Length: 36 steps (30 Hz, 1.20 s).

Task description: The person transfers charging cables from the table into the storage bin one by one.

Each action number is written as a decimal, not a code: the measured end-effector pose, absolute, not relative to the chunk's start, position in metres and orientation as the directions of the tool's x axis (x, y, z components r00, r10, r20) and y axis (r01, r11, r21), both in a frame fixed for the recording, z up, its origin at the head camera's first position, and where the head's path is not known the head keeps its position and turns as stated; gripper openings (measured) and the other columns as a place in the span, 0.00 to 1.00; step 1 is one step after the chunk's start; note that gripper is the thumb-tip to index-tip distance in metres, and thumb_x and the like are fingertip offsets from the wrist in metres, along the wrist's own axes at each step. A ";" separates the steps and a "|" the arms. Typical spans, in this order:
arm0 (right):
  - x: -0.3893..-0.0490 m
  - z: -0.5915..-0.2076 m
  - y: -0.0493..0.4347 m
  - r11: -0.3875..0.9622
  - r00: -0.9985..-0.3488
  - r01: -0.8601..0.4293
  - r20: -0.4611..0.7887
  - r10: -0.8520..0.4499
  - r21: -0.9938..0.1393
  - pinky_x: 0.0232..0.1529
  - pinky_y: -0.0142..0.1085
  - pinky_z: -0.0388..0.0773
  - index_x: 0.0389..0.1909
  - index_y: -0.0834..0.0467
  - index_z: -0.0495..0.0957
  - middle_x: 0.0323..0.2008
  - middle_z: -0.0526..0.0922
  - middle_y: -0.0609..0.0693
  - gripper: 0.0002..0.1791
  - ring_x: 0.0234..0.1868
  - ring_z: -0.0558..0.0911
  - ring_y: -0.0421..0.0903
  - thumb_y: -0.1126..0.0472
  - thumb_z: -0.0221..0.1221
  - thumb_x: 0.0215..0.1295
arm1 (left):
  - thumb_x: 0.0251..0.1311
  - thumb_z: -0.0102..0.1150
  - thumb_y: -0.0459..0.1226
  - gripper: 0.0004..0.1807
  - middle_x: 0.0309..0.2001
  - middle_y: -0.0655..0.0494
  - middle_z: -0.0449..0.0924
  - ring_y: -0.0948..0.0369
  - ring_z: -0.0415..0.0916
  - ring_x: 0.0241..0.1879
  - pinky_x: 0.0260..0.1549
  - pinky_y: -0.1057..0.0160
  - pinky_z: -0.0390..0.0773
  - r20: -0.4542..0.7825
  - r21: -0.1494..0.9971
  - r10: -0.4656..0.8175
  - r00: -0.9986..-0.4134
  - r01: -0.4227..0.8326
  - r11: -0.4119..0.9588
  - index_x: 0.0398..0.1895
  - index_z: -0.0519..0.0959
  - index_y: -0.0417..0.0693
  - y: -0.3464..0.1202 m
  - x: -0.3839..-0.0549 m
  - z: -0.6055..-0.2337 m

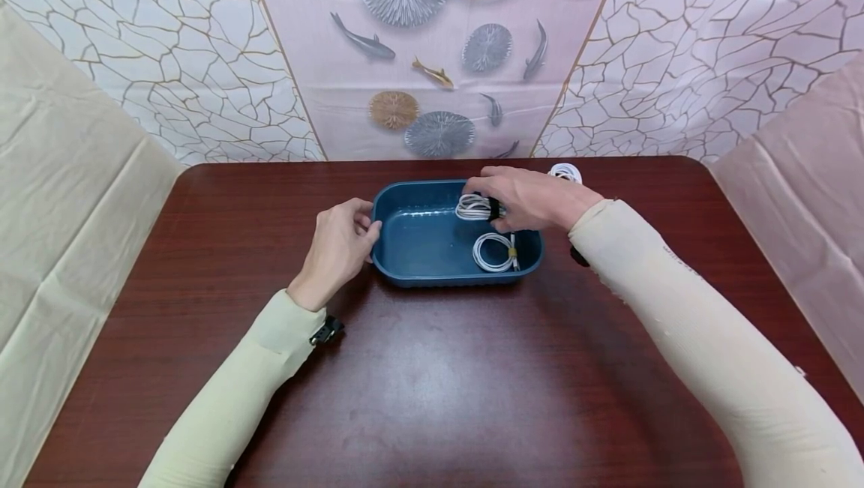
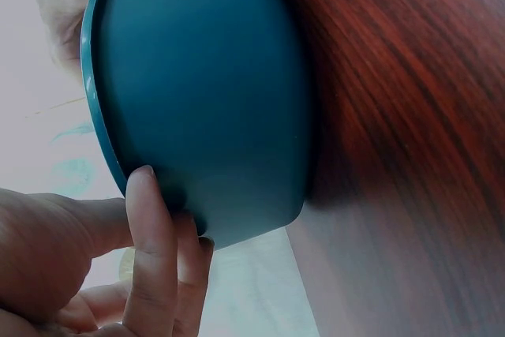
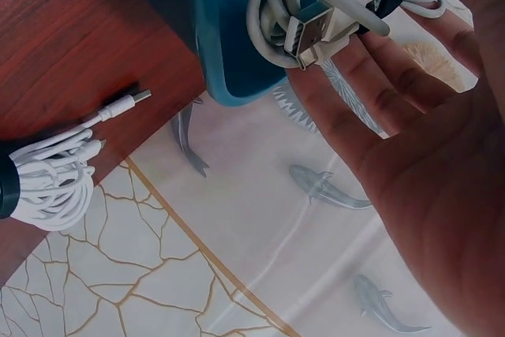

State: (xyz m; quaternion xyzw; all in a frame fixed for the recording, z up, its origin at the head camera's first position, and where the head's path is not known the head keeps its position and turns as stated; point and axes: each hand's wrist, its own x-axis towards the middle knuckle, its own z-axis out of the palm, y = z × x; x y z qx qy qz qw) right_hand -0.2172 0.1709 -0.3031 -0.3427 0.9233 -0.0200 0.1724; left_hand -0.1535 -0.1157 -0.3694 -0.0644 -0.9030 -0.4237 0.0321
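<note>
A blue plastic tray [image 1: 421,252] stands on the table. My left hand [image 1: 336,244] grips its left end; in the left wrist view the fingers [image 2: 150,242] lie against the outer wall and the thumb is at the rim. Over the tray's right part, my right hand [image 1: 533,197] holds a coiled white USB cable [image 1: 470,208] bound with a black strap. The right wrist view shows its metal plug [image 3: 309,33] close up. Below that hand, a thinner white cable coil [image 1: 477,257] with a yellow tie lies inside the tray at the right.
Another white cable bundle [image 1: 565,171] with a dark strap lies on the table behind the right wrist. The dark red wooden table [image 1: 418,390] meets a patterned cloth backdrop [image 1: 432,68] at its back edge. Pale cloth walls flank both sides.
</note>
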 end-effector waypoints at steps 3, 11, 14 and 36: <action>-0.218 -0.304 0.170 0.767 -0.707 -0.621 -0.308 -0.636 -0.160 0.69 0.54 0.74 0.69 0.50 0.70 0.66 0.72 0.56 0.34 0.65 0.74 0.54 0.60 0.70 0.63 | 0.69 0.61 0.33 0.18 0.37 0.44 0.82 0.60 0.82 0.20 0.19 0.65 0.86 0.113 0.762 0.088 -0.990 0.143 0.631 0.59 0.78 0.34 -0.116 -0.154 -0.369; -0.221 -0.309 0.167 0.771 -0.708 -0.616 -0.318 -0.631 -0.158 0.71 0.53 0.74 0.69 0.49 0.70 0.66 0.73 0.55 0.34 0.64 0.75 0.53 0.60 0.70 0.63 | 0.69 0.62 0.33 0.18 0.37 0.44 0.83 0.60 0.82 0.20 0.18 0.65 0.85 0.115 0.763 0.086 -0.990 0.143 0.630 0.59 0.78 0.34 -0.116 -0.154 -0.370; -0.222 -0.310 0.166 0.773 -0.707 -0.614 -0.327 -0.627 -0.157 0.73 0.54 0.72 0.70 0.49 0.70 0.67 0.72 0.56 0.34 0.66 0.73 0.53 0.59 0.70 0.63 | 0.69 0.62 0.33 0.18 0.37 0.44 0.83 0.60 0.82 0.20 0.18 0.65 0.85 0.117 0.763 0.085 -0.989 0.144 0.631 0.59 0.78 0.34 -0.116 -0.154 -0.370; -0.227 -0.323 0.155 0.784 -0.704 -0.608 -0.369 -0.606 -0.126 0.74 0.55 0.70 0.71 0.48 0.69 0.73 0.67 0.59 0.35 0.71 0.71 0.56 0.60 0.70 0.63 | 0.69 0.61 0.34 0.19 0.37 0.45 0.82 0.59 0.83 0.23 0.19 0.66 0.86 0.111 0.753 0.090 -0.990 0.143 0.642 0.60 0.77 0.34 -0.116 -0.154 -0.370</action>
